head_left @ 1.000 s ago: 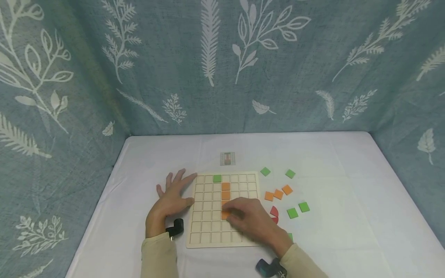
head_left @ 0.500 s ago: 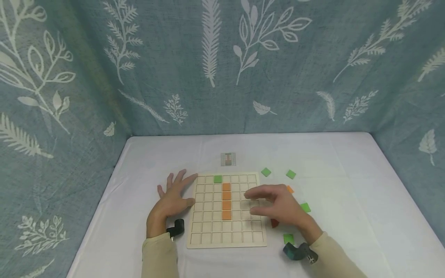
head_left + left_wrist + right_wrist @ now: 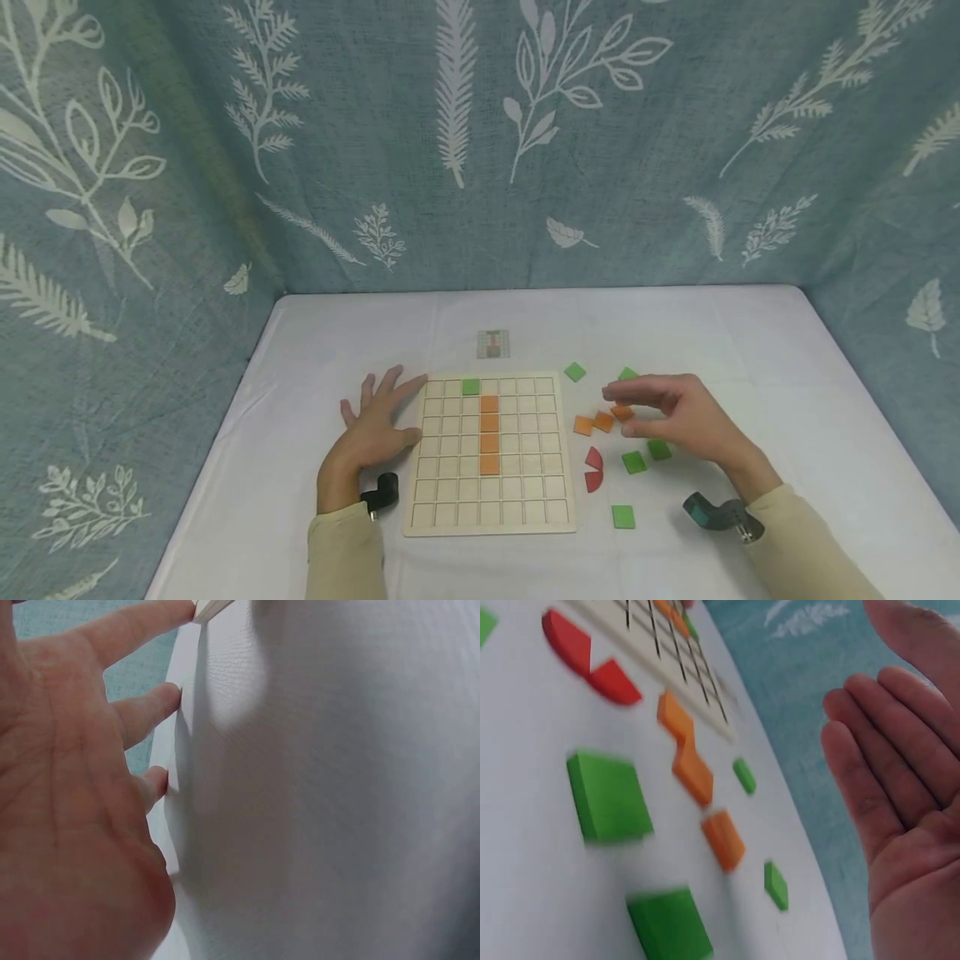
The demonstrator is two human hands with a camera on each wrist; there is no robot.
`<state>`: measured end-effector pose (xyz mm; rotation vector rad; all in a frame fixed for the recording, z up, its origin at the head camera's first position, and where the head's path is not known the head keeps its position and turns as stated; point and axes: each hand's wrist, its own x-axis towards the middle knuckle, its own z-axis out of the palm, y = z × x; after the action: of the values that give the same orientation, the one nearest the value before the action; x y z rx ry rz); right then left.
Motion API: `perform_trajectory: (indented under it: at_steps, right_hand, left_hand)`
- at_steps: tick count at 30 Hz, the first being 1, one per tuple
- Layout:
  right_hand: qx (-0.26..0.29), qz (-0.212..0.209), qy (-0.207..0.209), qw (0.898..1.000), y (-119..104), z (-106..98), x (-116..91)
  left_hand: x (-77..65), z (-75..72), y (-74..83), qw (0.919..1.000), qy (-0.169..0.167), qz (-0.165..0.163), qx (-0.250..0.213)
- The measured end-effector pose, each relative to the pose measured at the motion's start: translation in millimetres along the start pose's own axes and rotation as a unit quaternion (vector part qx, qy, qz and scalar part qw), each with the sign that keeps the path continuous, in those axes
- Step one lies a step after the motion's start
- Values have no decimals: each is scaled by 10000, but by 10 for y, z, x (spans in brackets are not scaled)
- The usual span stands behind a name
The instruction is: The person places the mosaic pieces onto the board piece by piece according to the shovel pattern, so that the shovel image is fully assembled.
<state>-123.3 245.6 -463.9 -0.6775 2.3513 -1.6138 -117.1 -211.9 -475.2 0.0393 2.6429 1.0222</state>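
A wooden grid board [image 3: 447, 493] lies on the white table. One green tile [image 3: 471, 387] sits in its top row, and several orange tiles [image 3: 489, 422] form a column beside it. My left hand [image 3: 371, 429] is spread at the board's left edge, index fingertip and thumb touching it; the left wrist view shows that fingertip at a board corner [image 3: 202, 610]. My right hand [image 3: 678, 412] hovers over the loose tiles, fingers fairly straight, thumb apart, nothing held. Just below its fingertips are loose orange tiles [image 3: 603, 422], also seen in the right wrist view beside the palm [image 3: 922, 787].
Two red quarter-round pieces [image 3: 593, 480] lie right of the board. Several loose green tiles [image 3: 633, 462] are scattered around there, one [image 3: 623, 517] nearer the front. A small patterned card [image 3: 493, 344] lies behind the board. A leaf-print curtain [image 3: 465, 233] surrounds the table.
My right hand has left the lowest orange tile in the column and moved right, off the board, to above the loose tiles. My left hand stays at the board's edge.
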Motion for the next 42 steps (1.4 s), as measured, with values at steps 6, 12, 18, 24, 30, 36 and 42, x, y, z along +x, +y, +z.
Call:
perform_trajectory:
  at_steps: [6, 12, 18, 24, 30, 36, 42]
  right_hand:
    - [-368, 132, 114, 9992, 86, -138, -10]
    - [-544, 326, 89, 9979, 184, -156, 16]
    - [-798, 465, 63, 9957, 295, -146, 55]
    - [-1133, 710, 164, 9909, 350, -128, 75]
    - [-1385, 677, 258, 9877, 408, -128, 46]
    - [-1664, 561, 412, 9836, 435, -124, 12]
    - [-1794, 568, 416, 9813, 426, -111, -2]
  left_hand:
    - [7, -1, -9, 10000, 10, -2, -7]
    - [5, 0, -8, 10000, 39, -1, 20]
    - [4, 3, -9, 10000, 45, -5, 41]
    - [6, 7, -19, 10000, 38, 5, 37]
    - [12, 16, -22, 10000, 29, 1, 1]
    - [4, 10, -12, 10000, 4, -4, 9]
    - [6, 6, -17, 10000, -3, 30, -13]
